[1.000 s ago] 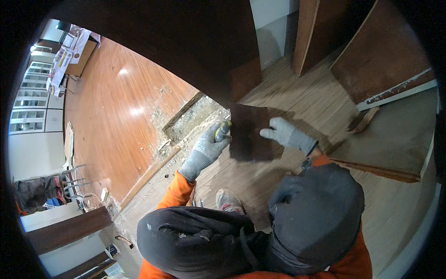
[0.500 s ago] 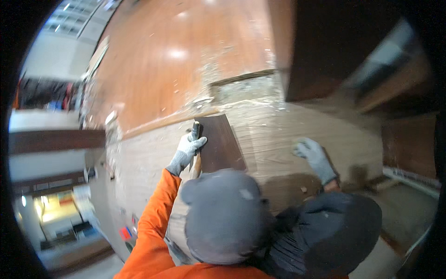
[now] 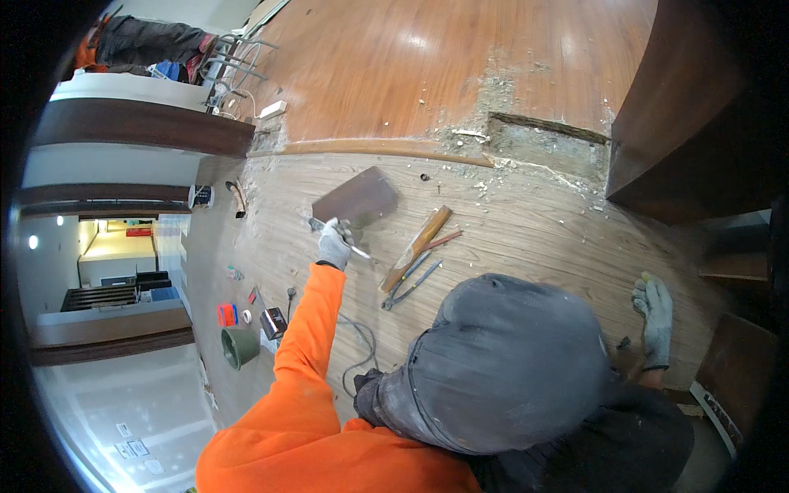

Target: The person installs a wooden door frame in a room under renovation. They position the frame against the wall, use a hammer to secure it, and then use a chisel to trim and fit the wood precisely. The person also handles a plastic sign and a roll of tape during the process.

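My left hand (image 3: 335, 243), in a grey glove, is closed at the near edge of a dark brown board (image 3: 355, 195) and appears to grip it. The board's right end is blurred. A slim pale tool (image 3: 359, 251) sticks out of the same fist; its kind is unclear. Right of the board lie a wooden strip (image 3: 419, 246), a thin reddish-brown stick (image 3: 446, 239) and long-handled pincers (image 3: 411, 283). Far to the right, my right hand (image 3: 655, 316), also gloved, is low by the floor with its fingers stretched out, holding nothing visible.
Ahead, a rubble-edged recess (image 3: 546, 148) breaks the reddish wood floor (image 3: 386, 74). A dark wooden panel (image 3: 678, 123) rises at the right. A green bucket (image 3: 240, 348), a cable (image 3: 359, 333) and a hammer-like tool (image 3: 237, 200) lie leftward. A person's dark cap (image 3: 518, 361) blocks the lower middle.
The dark brown board has gone from the right of the wooden strip to its left, along with my left hand. The pincers now show. The whole view has turned and shifted.
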`<action>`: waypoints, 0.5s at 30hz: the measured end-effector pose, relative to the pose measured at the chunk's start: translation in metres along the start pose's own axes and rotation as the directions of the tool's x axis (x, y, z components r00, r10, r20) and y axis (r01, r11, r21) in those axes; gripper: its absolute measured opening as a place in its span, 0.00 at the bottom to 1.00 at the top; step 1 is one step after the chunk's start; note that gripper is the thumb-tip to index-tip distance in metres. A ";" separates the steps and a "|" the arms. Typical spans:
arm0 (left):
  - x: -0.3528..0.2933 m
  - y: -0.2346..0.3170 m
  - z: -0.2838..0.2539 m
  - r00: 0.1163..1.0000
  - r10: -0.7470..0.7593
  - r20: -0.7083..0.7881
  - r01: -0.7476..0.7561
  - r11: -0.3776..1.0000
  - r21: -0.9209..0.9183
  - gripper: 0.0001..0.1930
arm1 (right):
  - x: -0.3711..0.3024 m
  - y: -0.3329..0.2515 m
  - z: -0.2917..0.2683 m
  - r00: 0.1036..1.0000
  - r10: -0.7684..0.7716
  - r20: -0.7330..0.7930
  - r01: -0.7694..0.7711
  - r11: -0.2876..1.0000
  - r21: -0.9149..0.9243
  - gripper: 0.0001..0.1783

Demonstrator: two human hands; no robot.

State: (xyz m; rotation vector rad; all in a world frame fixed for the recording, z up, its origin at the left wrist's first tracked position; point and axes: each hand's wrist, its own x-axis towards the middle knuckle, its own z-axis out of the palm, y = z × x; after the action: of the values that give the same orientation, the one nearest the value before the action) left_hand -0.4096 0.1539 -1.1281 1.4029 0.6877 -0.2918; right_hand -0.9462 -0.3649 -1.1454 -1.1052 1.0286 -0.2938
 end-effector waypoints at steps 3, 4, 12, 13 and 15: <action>-0.015 -0.033 -0.005 0.991 -0.053 0.122 0.035 0.988 0.152 0.11 | 0.000 -0.007 0.017 0.999 -0.039 0.036 0.045 0.981 -0.189 0.18; -0.043 -0.052 0.033 0.979 0.080 0.189 -0.138 0.938 0.318 0.10 | -0.004 -0.011 0.019 0.998 -0.059 0.010 0.060 0.958 -0.281 0.19; -0.269 -0.103 0.229 0.046 -0.168 0.985 -0.995 -0.091 0.031 0.15 | -0.042 -0.093 0.131 0.960 -0.181 0.213 0.256 0.877 -0.408 0.24; -0.277 -0.113 0.247 -0.100 -0.324 0.941 -0.976 -0.151 -0.155 0.14 | -0.046 -0.102 0.138 0.967 -0.149 0.207 0.229 0.866 -0.445 0.26; -0.299 -0.145 0.278 -0.270 -0.366 0.891 -0.929 -0.145 -0.341 0.13 | -0.052 -0.113 0.132 0.966 -0.087 0.245 0.226 0.747 -0.625 0.27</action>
State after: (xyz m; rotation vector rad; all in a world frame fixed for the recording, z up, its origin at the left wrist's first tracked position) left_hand -0.6499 -0.2003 -1.0619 1.8708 -2.1875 -0.6169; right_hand -0.8370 -0.3052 -1.0133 -1.8263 0.8677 0.0641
